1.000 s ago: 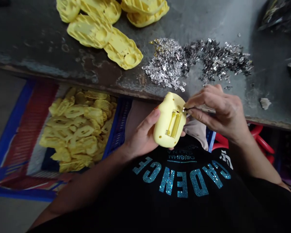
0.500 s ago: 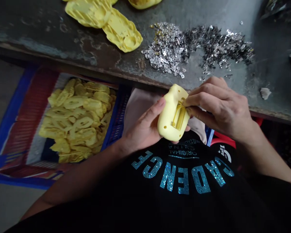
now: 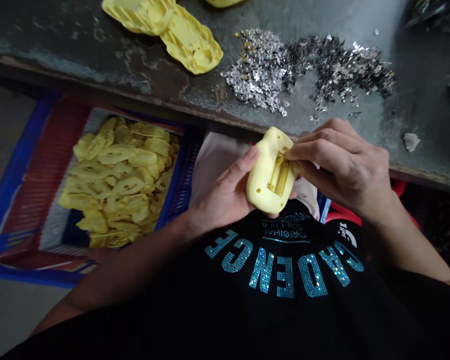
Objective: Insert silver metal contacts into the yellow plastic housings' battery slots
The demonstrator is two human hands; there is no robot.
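My left hand (image 3: 221,197) wraps round a yellow plastic shell (image 3: 268,172), holding it just in front of the table edge with its open slot facing up. My right hand (image 3: 341,162) is pinched at the slot's upper end, fingertips pressed against the shell. Whatever sits between those fingertips is too small to make out. A heap of small shiny metal pieces (image 3: 307,67) lies on the table just beyond both hands.
Several more yellow shells (image 3: 180,30) lie at the table's (image 3: 78,55) far left. Below the table to my left stands a blue and red crate (image 3: 26,195) full of yellow plastic parts (image 3: 120,180). A red stool (image 3: 397,192) shows under the right side.
My right hand has brought its pinched fingertips from beside the shell down onto the slot. The small metal piece seen a second ago is hidden by the fingers. The left hand has kept its hold.
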